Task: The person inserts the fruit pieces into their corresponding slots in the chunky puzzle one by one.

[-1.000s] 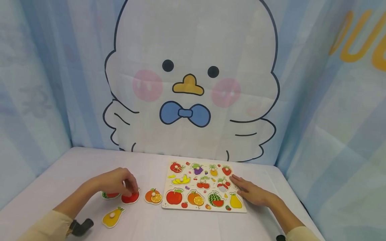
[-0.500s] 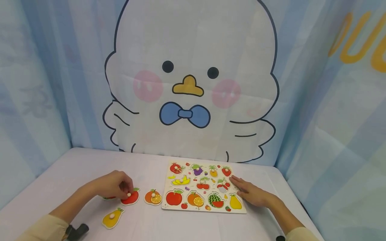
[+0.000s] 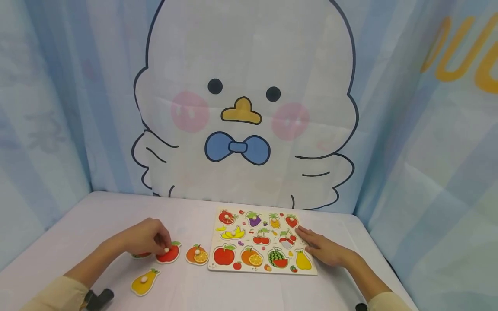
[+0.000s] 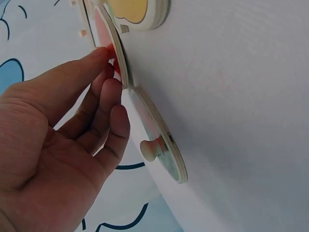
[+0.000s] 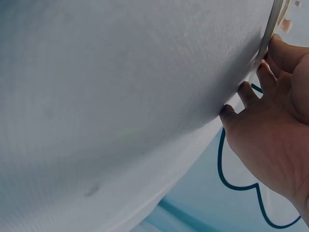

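Note:
My left hand [image 3: 145,236] pinches at the pale knob of a red apple puzzle piece [image 3: 169,256] on the table. In the left wrist view, thumb and forefinger meet against the red face of this piece [image 4: 103,29], and the other fingers curl loosely below. A watermelon piece [image 3: 141,255] lies partly hidden under the hand; its knob [image 4: 150,149] sticks up in the left wrist view. My right hand [image 3: 327,249] rests with extended fingers along the right edge of a wooden fruit puzzle board [image 3: 268,270]. In the right wrist view, fingertips [image 5: 245,89] touch the tabletop beside the board.
An orange piece [image 3: 197,255] lies between the apple piece and the board, and a yellow pear piece [image 3: 145,283] lies nearer the front. Knobbed pieces sit in the board's upper two rows. A curtain with a cartoon bird [image 3: 249,181] hangs behind the white table [image 3: 249,293].
My left hand has shifted slightly left over the apple piece, bringing its knob into view and covering more of the watermelon piece. The right hand stays at the board's edge.

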